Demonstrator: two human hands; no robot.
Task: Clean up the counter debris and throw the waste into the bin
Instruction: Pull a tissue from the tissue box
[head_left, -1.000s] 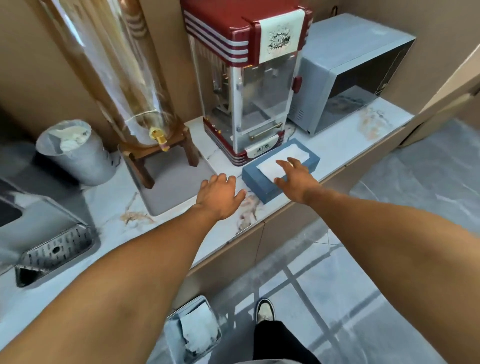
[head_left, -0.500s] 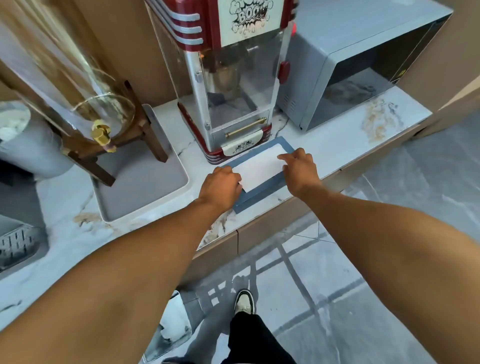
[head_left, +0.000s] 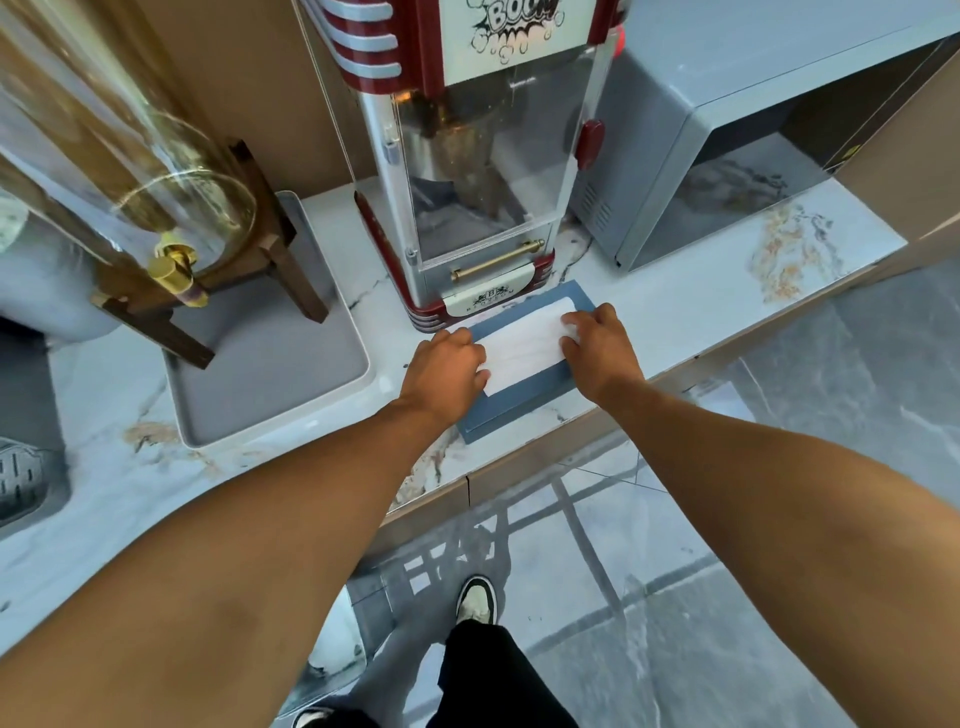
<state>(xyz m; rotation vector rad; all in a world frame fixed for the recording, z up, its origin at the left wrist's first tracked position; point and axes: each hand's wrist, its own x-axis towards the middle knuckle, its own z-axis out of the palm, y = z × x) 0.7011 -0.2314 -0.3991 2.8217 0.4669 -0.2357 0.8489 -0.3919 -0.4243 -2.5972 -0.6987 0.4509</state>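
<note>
A blue tissue box (head_left: 511, 413) lies on the marble counter (head_left: 670, 317) near its front edge, in front of the popcorn machine. A white tissue (head_left: 522, 345) covers the box's top opening. My left hand (head_left: 447, 364) sits on the box's left end, fingers curled down over the tissue's edge. My right hand (head_left: 597, 343) is at the right end, its fingertips pinching the tissue. Brownish marks (head_left: 148, 434) show on the counter at the left, and more brownish marks (head_left: 787, 254) at the right. The bin (head_left: 332, 657) stands on the floor below, mostly hidden by my left forearm.
A red popcorn machine (head_left: 467, 156) stands just behind the box. A grey microwave (head_left: 727, 156) is to its right. A glass drink dispenser (head_left: 130, 171) on a wooden stand rests on a grey tray (head_left: 270, 374) at the left. A sink (head_left: 26, 478) is at far left.
The view has come closer to the counter. My left hand moved from the bare counter onto the box's left end. My right hand's fingers have curled onto the tissue's right end.
</note>
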